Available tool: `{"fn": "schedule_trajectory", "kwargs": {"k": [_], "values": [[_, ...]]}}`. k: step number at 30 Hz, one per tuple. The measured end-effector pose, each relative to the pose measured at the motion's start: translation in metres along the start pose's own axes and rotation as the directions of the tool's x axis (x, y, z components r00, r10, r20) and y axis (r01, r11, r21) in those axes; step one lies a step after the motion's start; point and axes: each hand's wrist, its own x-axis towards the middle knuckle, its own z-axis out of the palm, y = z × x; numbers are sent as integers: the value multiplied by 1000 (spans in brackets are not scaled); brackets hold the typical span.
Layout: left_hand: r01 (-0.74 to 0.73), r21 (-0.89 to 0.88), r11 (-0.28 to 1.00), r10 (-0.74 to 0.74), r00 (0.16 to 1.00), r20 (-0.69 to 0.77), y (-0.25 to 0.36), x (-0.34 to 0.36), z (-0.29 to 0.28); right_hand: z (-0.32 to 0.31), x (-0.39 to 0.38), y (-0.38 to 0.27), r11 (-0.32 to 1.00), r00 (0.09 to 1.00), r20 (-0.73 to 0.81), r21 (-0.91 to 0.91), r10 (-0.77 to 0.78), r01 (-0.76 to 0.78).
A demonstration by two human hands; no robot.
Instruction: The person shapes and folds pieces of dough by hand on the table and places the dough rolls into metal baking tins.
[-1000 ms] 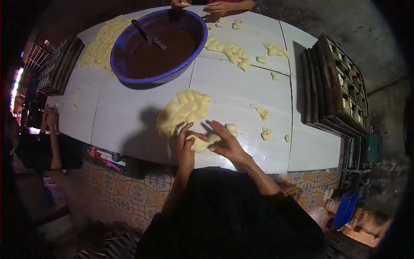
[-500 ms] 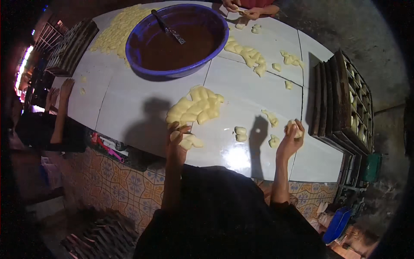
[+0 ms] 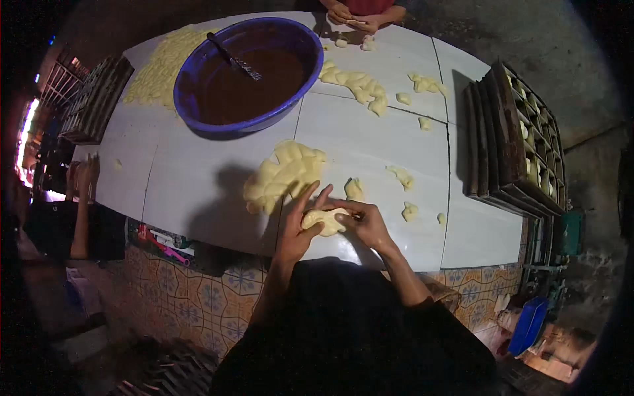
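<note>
Between my two hands, near the front edge of the table, is a flattened piece of pale yellow dough (image 3: 321, 223). My left hand (image 3: 297, 232) grips its left side, the thumb on the front and the fingers stretched behind. From the other side my right hand (image 3: 371, 230) pinches it, thumb pressed on the dough. Just beyond my left fingertips lies a larger heap of dough pieces (image 3: 285, 170). A dough lump (image 3: 354, 189) sits behind my right hand, partly hidden by it. More scraps, including a dough bit (image 3: 410, 211), lie to the right.
A blue basin (image 3: 247, 124) of brown paste holds a dark-handled utensil (image 3: 232, 56). Stacked wooden trays (image 3: 512, 142) stand at the right, another stack (image 3: 99, 99) at far left. Many dough pieces (image 3: 155, 72) cover the back left. Another person's hands (image 3: 353, 18) work across the table.
My right hand has come left from the table's right side to meet my left hand. My left hand has moved slightly right with its dough, which both hands now hold.
</note>
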Motion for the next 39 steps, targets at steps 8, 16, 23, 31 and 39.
{"fn": "schedule_trajectory", "kwargs": {"k": [8, 16, 23, 31, 39], "values": [[-102, 86, 991, 119, 970, -213, -13, -9, -50, -110, 22, 3, 959, 742, -607, -171, -282, 225], [-25, -160, 987, -29, 945, -326, -12, -2, -8, -36, 60, 55, 784, 934, -323, -615, -154, -84], [10, -342, 940, -71, 983, -167, -32, -14, -28, -63, 107, 56, 971, 939, -279, -184, -201, 154], [-120, -350, 929, 27, 966, -258, -21, 7, 1, 10, 23, 9, 963, 957, -142, -132, -252, 234], [-283, -348, 894, 39, 822, -569, 12, 21, -15, -72, 10, 20, 926, 790, -502, -310, -351, 215]]}}
